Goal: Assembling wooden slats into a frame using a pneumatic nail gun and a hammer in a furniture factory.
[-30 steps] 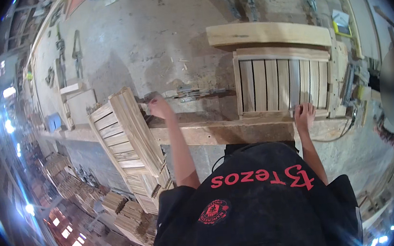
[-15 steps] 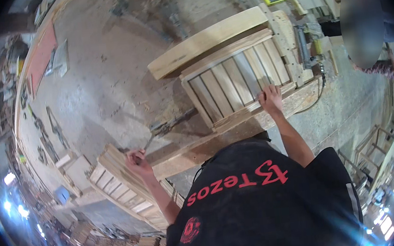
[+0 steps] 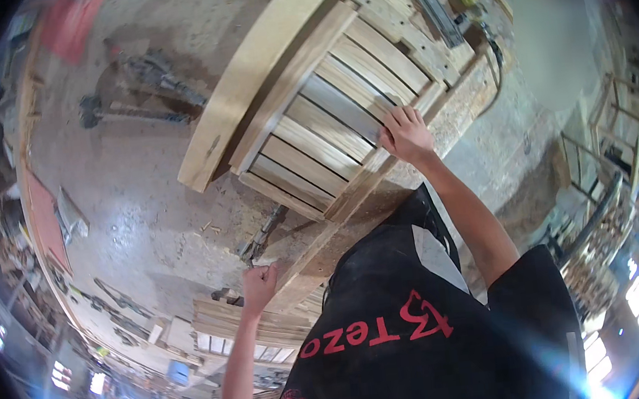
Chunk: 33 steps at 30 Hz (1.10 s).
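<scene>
Two bare hands at a workbench, the right one on a slatted wooden panel.
The panel point(image 3: 322, 124) lies flat on the bench point(image 3: 119, 238), ahead and to the right, its near rail along the bench's front edge; a thick curved board point(image 3: 250, 79) runs beside its far rail. The right hand point(image 3: 407, 134) bends its fingers over the near rail; firm grip or light rest, I cannot tell. The left hand point(image 3: 260, 287) is clenched just beside a metal tool point(image 3: 263, 234), no object visible in it. A hard pull toward the body could slide the panel off the edge; an uneven push might drive it into the board. The left knuckles may scrape against the tool.
</scene>
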Available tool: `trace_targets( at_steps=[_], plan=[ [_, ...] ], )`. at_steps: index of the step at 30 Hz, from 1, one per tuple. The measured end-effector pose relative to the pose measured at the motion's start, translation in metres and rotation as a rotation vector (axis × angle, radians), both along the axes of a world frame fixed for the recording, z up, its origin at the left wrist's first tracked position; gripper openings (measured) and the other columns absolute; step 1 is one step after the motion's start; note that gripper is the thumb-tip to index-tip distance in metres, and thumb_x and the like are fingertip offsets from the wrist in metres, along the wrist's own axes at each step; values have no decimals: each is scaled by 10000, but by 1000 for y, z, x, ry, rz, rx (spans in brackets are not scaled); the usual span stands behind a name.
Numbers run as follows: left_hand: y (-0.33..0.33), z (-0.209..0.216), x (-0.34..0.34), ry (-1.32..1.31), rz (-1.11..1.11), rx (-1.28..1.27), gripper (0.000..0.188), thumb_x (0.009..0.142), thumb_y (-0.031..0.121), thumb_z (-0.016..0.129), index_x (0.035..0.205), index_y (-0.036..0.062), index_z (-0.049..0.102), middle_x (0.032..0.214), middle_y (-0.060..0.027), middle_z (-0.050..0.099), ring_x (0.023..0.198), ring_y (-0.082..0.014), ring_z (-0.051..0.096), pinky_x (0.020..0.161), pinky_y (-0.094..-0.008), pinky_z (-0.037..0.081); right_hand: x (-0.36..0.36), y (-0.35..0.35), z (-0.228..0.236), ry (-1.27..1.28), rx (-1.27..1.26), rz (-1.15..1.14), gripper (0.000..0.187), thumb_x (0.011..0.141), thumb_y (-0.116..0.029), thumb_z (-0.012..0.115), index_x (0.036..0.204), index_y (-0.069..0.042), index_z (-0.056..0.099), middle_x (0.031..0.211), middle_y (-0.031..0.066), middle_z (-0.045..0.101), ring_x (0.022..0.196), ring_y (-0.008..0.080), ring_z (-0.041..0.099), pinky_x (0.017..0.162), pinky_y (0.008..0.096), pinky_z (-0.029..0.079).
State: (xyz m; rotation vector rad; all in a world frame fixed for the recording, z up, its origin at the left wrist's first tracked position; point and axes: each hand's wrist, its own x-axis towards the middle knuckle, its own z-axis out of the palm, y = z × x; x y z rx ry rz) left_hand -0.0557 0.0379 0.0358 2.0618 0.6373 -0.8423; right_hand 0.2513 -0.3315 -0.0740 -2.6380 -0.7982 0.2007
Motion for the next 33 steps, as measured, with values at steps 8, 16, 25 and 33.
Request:
trace_targets(
  at_steps=[8,16,25,33],
  plan=[
    [-24,-18,-1,-199,458,489,343,866,117,546,594,-52,422,499,-75,268,488,-116,275,463,-385,225,-1,3,-9,4,-63,4,183,806,-226,608,914,-81,580,999,125,552,1011,327,530,892,452,446],
    [-50,-56,48,-379,548,731,317,834,137,574,585,-28,467,514,-205,404,422,-252,382,472,-419,316,-3,1,-7,-8,-114,44,219,804,-244,595,932,-68,567,986,140,536,986,351,510,883,491,417],
    [-43,-68,56,-399,781,754,339,847,164,596,636,-42,428,518,-186,385,462,-280,366,513,-428,321,45,9,1,249,94,11,176,860,-217,596,833,-43,603,913,152,589,886,329,563,806,426,461],
    [-55,-47,34,-197,1019,720,394,921,220,589,686,-34,402,566,-107,306,538,-147,309,501,-375,278,313,230,47,25,528,162,241,948,-251,562,932,-35,669,782,110,646,726,207,600,691,366,471]
  ],
)
